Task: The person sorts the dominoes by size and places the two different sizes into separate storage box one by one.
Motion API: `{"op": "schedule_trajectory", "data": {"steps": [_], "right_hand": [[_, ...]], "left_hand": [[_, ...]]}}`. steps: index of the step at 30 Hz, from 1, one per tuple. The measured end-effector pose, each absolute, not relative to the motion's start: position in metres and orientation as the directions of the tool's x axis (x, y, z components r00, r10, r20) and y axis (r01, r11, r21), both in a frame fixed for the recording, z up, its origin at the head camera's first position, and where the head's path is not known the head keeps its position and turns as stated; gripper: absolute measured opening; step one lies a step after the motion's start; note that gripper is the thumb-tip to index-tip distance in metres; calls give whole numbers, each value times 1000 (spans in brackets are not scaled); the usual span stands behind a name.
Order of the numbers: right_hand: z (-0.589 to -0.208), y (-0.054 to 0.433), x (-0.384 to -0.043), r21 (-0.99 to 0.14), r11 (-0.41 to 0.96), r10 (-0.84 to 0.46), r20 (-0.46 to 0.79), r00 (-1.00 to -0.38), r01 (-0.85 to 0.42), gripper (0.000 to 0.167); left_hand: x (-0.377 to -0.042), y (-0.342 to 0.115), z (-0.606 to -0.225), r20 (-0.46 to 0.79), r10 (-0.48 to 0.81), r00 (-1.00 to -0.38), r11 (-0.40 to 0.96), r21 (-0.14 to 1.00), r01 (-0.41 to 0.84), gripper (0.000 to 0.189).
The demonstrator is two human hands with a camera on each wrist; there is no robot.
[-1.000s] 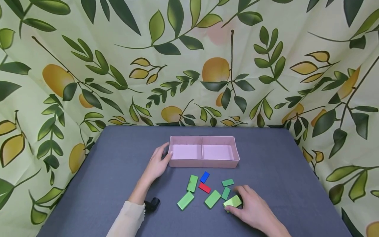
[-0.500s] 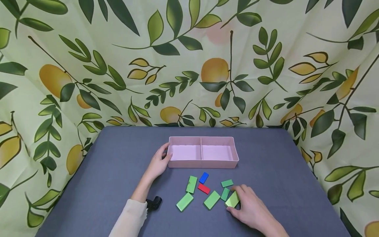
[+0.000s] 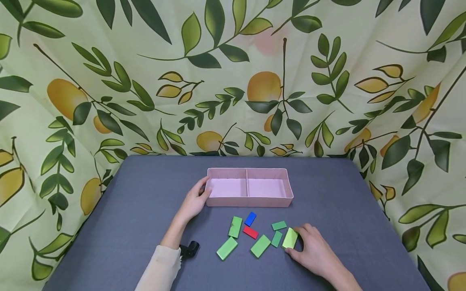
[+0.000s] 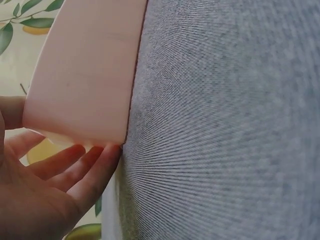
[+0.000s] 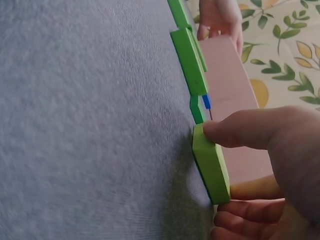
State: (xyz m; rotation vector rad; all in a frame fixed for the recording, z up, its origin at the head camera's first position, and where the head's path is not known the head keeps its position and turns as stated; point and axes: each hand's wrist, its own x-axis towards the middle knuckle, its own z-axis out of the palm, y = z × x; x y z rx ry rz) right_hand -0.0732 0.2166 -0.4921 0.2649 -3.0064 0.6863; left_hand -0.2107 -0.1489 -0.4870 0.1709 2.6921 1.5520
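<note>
On the table stands a pink two-compartment box [image 3: 249, 202], both compartments bare. My left hand [image 3: 193, 202] grips its left end; in the left wrist view the thumb is at the rim and the fingers lie against the end wall [image 4: 82, 75]. My right hand [image 3: 314, 250] pinches a light green block [image 3: 290, 238] between thumb and fingers. In the right wrist view this green block [image 5: 212, 167] stands tilted, low at the tabletop; whether it touches the cloth I cannot tell. Close to its left lie two smaller dark green blocks, one angled [image 3: 276, 239], one flatter [image 3: 279, 225].
Left of these lie a blue block [image 3: 250, 219], a red block [image 3: 250, 232] and three larger green blocks, one near the middle [image 3: 260, 246]. Grey-blue cloth [image 3: 145, 218] covers the table. A leaf-patterned curtain [image 3: 225, 101] hangs behind. A black device [image 3: 189, 249] sits at my left wrist.
My right hand has turned the light green block to a steeper slant and shifted slightly right with it. The left hand stays at the box, which has hardly moved.
</note>
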Motion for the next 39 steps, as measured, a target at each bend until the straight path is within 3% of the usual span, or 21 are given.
{"op": "schedule_trajectory", "data": {"steps": [9, 28, 39], "right_hand": [[-491, 221, -80, -442, 878, -192, 23, -981, -182, 61], [-479, 227, -92, -685, 653, -214, 242, -946, -323, 58], [-468, 223, -103, -687, 628, -228, 287, -930, -366, 63]], "left_hand": [[-211, -150, -487, 21, 115, -993, 485, 871, 74, 52], [-212, -155, -486, -13, 165, -986, 460, 885, 66, 55], [-216, -157, -491, -13, 187, -982, 453, 888, 75, 58]]}}
